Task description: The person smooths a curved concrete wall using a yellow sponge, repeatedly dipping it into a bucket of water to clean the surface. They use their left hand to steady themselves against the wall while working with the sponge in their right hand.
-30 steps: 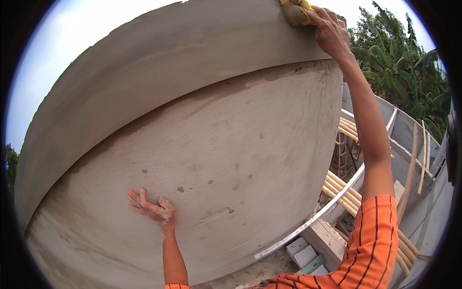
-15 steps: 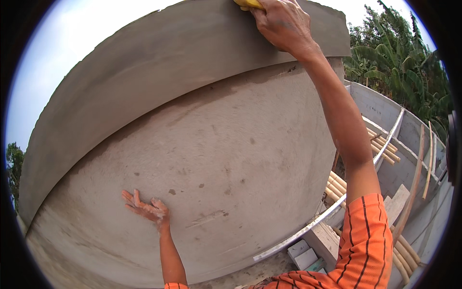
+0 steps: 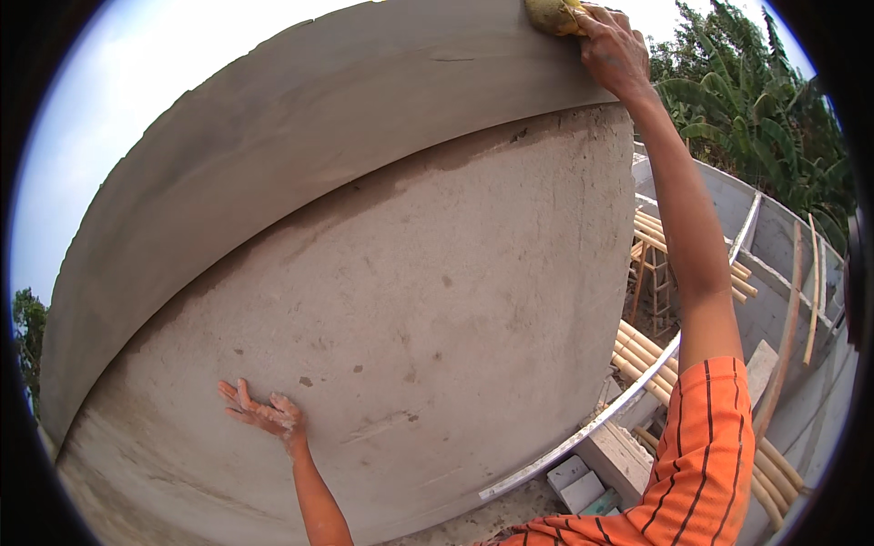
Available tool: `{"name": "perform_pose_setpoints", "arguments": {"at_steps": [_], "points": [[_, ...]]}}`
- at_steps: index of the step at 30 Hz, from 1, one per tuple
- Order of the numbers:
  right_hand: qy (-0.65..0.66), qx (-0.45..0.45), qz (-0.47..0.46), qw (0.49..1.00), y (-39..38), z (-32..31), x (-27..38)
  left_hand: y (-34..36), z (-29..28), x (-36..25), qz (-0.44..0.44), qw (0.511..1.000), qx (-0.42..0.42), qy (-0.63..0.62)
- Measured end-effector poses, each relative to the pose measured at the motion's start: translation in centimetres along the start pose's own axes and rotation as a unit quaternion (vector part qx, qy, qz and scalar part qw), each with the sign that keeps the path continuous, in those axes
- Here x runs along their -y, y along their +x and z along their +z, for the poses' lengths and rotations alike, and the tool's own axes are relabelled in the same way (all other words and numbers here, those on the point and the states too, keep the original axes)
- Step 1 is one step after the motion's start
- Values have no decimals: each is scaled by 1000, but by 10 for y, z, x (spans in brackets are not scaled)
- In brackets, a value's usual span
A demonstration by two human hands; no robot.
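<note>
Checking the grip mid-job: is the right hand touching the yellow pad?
Touching. The head view shows the right hand closed on the right end of the yellow pad, no gap between them.

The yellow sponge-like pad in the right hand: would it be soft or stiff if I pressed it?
The yellow pad probably gives when pressed, as its outline looks rounded and lumpy. It seems light, since the right hand alone holds it up high. Its dull, greyish face may feel gritty.

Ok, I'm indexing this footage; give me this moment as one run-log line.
right hand: gripping yellow-grey sponge-like pad at smooth grey overhanging band | left hand: open against stained grey wall
</note>
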State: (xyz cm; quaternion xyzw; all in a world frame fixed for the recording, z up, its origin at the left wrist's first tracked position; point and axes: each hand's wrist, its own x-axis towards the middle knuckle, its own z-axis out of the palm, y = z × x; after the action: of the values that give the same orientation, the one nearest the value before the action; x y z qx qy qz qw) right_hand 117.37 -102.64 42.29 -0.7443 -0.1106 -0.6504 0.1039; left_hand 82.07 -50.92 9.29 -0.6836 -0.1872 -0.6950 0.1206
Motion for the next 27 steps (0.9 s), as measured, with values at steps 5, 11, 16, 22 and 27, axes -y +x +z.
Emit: {"name": "perform_pose_setpoints", "arguments": {"at_steps": [5, 11, 16, 22, 27], "points": [[27, 77, 223, 971, -6, 34, -109, 3, -4, -6, 7, 1000, -11, -15], [119, -101, 81, 984, 9, 24, 1, 3, 0, -12, 2, 1000, -11, -15], [324, -71, -137, 933, -7, -87, 192, 1, -4, -15, -24, 1000, 0, -10], [208, -172, -232, 934, -22, -82, 206, -3, -1, -3, -22, 1000, -2, 21], [176, -150, -76, 970, -12, -4, 33, 1, -4, -1, -14, 1000, -12, 17]]}}
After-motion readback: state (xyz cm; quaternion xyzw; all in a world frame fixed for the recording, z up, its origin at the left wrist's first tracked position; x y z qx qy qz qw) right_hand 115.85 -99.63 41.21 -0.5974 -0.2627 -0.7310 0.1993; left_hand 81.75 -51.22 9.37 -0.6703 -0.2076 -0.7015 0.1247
